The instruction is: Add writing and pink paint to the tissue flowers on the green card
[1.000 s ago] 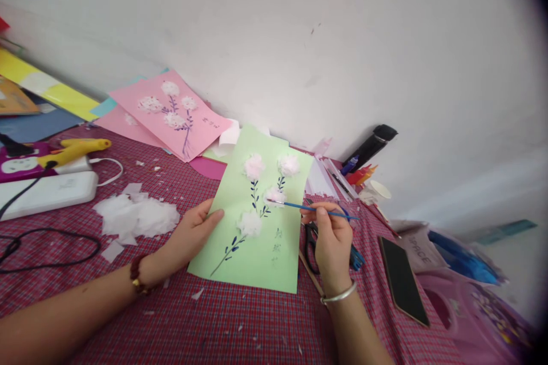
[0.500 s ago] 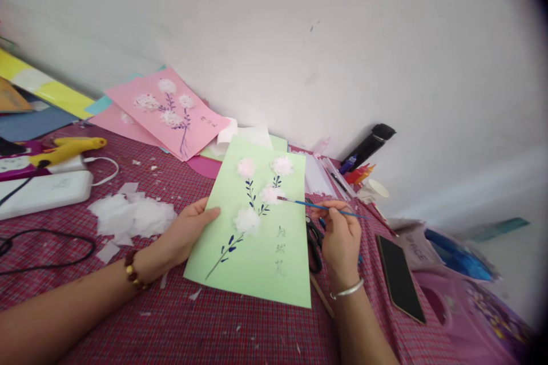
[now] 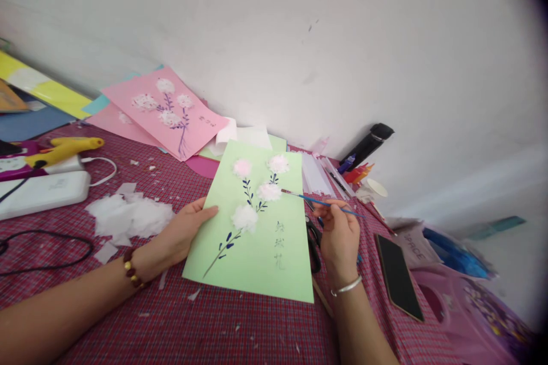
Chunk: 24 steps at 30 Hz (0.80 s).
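My left hand (image 3: 192,228) grips the left edge of a green paper sheet (image 3: 244,256), thumb on top. Fluffy white and pinkish paper blossoms, dark painted leaves and stems, and handwritten characters cover the sheet, which is tilted up off the table. Between the fingers of my right hand (image 3: 341,234) is a thin blue paintbrush (image 3: 314,201). Its reddish-brown tip lies at the right edge of the middle blossom (image 3: 269,190); whether it touches cannot be made out. Black scissors (image 3: 314,245) are partly hidden between the sheet and my right hand.
Torn white tissue (image 3: 128,215) lies left of the sheet, near a white power strip (image 3: 47,194) and a yellow glue gun (image 3: 64,151). Pink flower cards (image 3: 197,140) lean at the back by the wall. On the right are a phone (image 3: 398,276), paint tubes (image 3: 358,173) and a pink stool (image 3: 462,319).
The brush tip has moved slightly up, from on the middle blossom to its right edge. The sheet has shifted a little within the view; both hands keep their holds.
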### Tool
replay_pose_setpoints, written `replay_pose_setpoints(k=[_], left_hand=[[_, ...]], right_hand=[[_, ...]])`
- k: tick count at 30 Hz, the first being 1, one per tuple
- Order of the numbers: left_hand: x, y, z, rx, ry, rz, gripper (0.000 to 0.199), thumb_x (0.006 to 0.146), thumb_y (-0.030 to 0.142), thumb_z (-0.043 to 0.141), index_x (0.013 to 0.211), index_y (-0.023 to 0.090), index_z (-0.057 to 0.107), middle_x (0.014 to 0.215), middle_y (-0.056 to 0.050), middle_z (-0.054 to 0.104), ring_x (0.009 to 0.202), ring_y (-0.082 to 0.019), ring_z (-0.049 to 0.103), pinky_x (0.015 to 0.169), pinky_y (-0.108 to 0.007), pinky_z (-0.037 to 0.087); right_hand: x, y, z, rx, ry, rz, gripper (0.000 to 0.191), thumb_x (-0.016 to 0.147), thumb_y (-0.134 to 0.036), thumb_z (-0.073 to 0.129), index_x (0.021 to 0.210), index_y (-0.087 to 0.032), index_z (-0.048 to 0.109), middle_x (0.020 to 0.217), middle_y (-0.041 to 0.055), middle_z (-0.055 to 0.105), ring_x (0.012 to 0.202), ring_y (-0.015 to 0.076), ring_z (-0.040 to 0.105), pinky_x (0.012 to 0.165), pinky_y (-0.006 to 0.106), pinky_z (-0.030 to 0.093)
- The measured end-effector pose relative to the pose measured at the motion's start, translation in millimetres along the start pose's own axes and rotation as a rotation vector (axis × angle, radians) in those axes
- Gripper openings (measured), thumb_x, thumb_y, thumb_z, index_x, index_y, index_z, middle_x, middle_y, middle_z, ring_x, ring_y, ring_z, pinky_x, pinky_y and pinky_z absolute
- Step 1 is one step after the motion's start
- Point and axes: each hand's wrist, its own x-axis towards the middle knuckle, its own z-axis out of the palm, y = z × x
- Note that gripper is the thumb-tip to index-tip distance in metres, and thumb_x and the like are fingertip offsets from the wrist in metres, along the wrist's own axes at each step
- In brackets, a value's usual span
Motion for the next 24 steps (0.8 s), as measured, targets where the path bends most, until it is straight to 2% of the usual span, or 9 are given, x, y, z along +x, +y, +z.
replay_pose_setpoints(k=[7, 13, 17, 24], left_hand=[[-0.8, 0.1, 1.3, 0.004, 0.019, 0.002, 0.027, 0.074, 0.014, 0.071, 0.101, 0.014, 0.064, 0.080, -0.009, 0.076, 0.058, -0.020, 0.070, 0.056, -0.031, 0.059], [0.0, 0.3, 2.1, -0.001, 0.011, -0.005, 0.027, 0.075, 0.014, 0.070, 0.102, 0.014, 0.063, 0.078, -0.008, 0.076, 0.058, -0.020, 0.070, 0.057, -0.032, 0.060], [1.0, -0.7, -0.3, 0.006, 0.002, -0.006, 0.031, 0.075, 0.016, 0.071, 0.105, 0.013, 0.064, 0.080, -0.009, 0.076, 0.059, -0.020, 0.070, 0.057, -0.032, 0.060], [0.0, -2.1, -1.9, 0.011, -0.029, -0.020, 0.041, 0.075, 0.017, 0.072, 0.114, 0.014, 0.063, 0.083, -0.009, 0.077, 0.061, -0.020, 0.070, 0.059, -0.033, 0.060]], right_hand=[[-1.7, 2.9, -1.0, 0.030, -0.024, 0.041, 0.012, 0.080, -0.030, 0.064, 0.080, -0.018, 0.062, 0.070, -0.0002, 0.066, 0.063, 0.0154, 0.060, 0.067, 0.030, 0.046], [-5.4, 2.4, 3.6, 0.042, -0.131, 0.083, 0.009, 0.080, -0.026, 0.062, 0.080, -0.018, 0.064, 0.070, 0.0011, 0.066, 0.063, 0.0166, 0.061, 0.065, 0.030, 0.047], [-5.4, 1.2, 4.6, 0.074, -0.095, 0.020, 0.007, 0.080, -0.024, 0.059, 0.079, -0.019, 0.064, 0.069, -0.0001, 0.065, 0.063, 0.0162, 0.060, 0.067, 0.030, 0.047], [-4.2, -2.0, 0.7, -0.092, -0.205, 0.001, 0.011, 0.083, -0.026, 0.058, 0.079, -0.018, 0.066, 0.067, -0.0006, 0.062, 0.061, 0.0151, 0.055, 0.063, 0.029, 0.042]])
